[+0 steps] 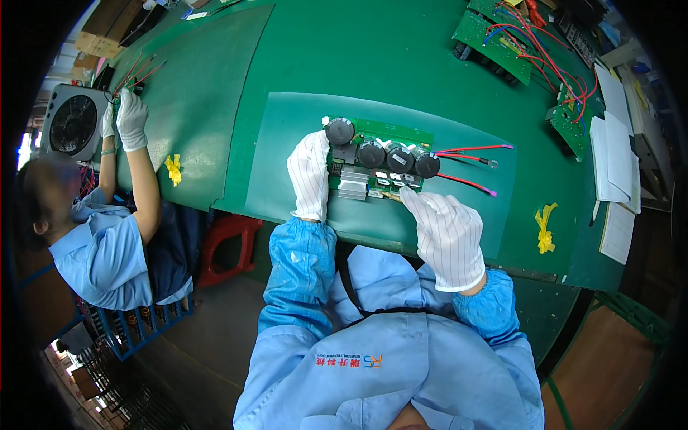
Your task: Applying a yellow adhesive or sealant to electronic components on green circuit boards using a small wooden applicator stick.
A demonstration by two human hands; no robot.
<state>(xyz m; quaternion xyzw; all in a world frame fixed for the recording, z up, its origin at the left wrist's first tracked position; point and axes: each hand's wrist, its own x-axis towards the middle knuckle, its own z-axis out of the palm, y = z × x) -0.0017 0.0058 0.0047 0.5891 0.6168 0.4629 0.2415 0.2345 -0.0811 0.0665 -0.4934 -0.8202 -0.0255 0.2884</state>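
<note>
A green circuit board [398, 134] with several black round capacitors [399, 159] and a silver finned heat sink [353, 184] is in front of me on the bench. My left hand [309, 175], in a white striped glove, grips the board's left end. My right hand [448, 233], gloved the same way, is closed at the board's near edge, fingertips together. A short, thin, yellowish piece [390, 196] shows at those fingertips, beside small white connectors; its kind cannot be made out. Red and blue wires [466, 150] with end terminals run out from the board's right end.
A translucent sheet [287, 115] lies under the board on the green bench [358, 43]. Yellow strips [545, 228] lie at right. More wired boards [494, 50] and papers [615, 161] sit far right. At left, a co-worker's gloved hands [132, 120] hold wires near a fan [74, 123].
</note>
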